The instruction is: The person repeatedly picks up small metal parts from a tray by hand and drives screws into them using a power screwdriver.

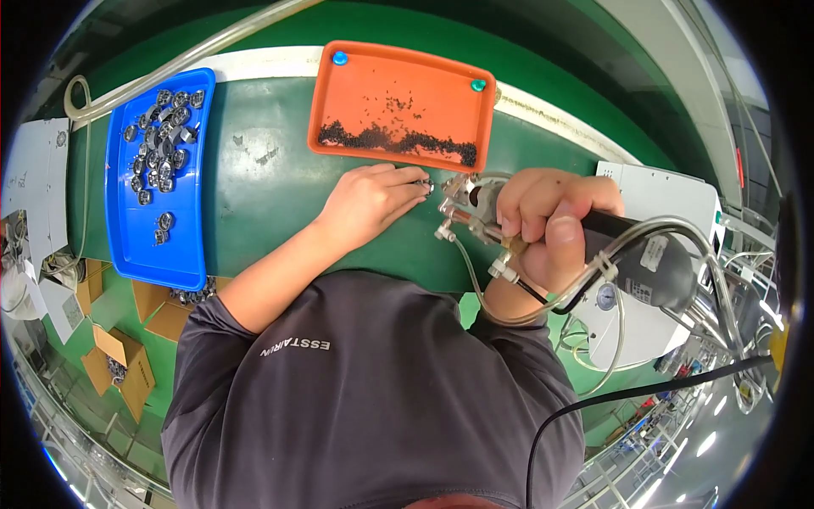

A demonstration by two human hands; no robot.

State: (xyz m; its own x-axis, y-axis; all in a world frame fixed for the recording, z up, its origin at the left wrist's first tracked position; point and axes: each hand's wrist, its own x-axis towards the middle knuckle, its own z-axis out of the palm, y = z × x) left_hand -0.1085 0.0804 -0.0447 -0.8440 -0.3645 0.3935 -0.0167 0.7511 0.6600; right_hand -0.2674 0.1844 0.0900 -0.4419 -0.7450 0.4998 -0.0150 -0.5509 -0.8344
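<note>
My left hand [369, 206] rests on the green bench. Its fingertips are closed on a small silver-and-black metal part [430, 187], mostly hidden by the fingers. My right hand [551, 222] is wrapped round a black power screwdriver [649, 261] with clear air tubes and metal fittings on its front end. The screwdriver lies nearly level, its head pointing left, close to the small part. Whether the tip touches the part I cannot tell. Just beyond my hands is an orange tray [398, 61] of tiny black screws [365, 136], heaped along its near side.
A blue tray [157, 254] with several round metal parts [157, 148] stands at the left. Open cardboard boxes [127, 377] are on the floor below. At the right is a white machine [627, 327] with a gauge. A clear hose [195, 55] crosses the far left.
</note>
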